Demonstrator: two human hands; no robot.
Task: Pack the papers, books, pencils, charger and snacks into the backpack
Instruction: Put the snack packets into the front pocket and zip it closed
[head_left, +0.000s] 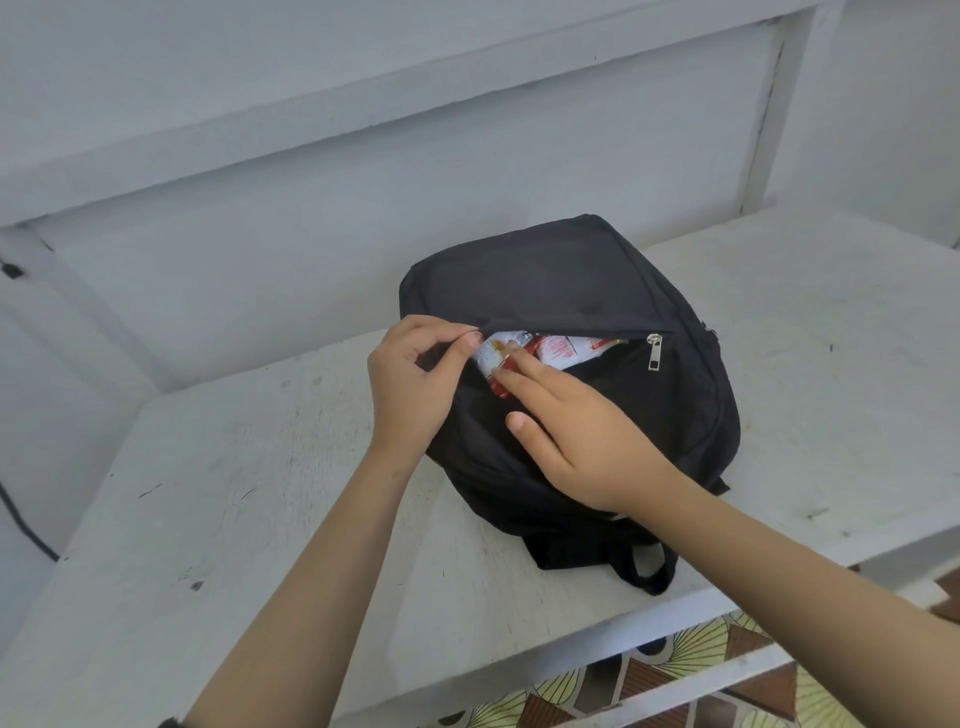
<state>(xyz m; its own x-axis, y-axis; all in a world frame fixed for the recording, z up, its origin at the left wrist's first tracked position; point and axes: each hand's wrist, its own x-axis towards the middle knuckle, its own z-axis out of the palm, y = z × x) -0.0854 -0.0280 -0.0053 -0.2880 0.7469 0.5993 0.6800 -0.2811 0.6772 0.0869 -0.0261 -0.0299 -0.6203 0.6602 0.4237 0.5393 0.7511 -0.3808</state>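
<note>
Left fingers: the thumb and forefinger are closed together and clamped on the pocket edge, at its left end; the remaining fingers are curled in.
Right fingers: they are held straight and close together, with the tips laid against the snack packets; nothing is gripped. The thumb is spread apart and rested on the black fabric below.
Left hand: it is placed at the left side of the pocket mouth, with the bare forearm stretched up from the lower edge of the view.
Right hand: it is laid flat across the front of the backpack, back upward.
Snack packets: red and white wrappers are seen inside the open front pocket, partly covered by the pocket edge.
Zip pull: it is hung at the right end of the opening.
Backpack: black, laid flat on the bench, with the front pocket upward and the carry loop nearest the person.
Bench: white and scuffed, set against a pale wall.
Floor: patterned tiles are seen below the bench edge.
</note>
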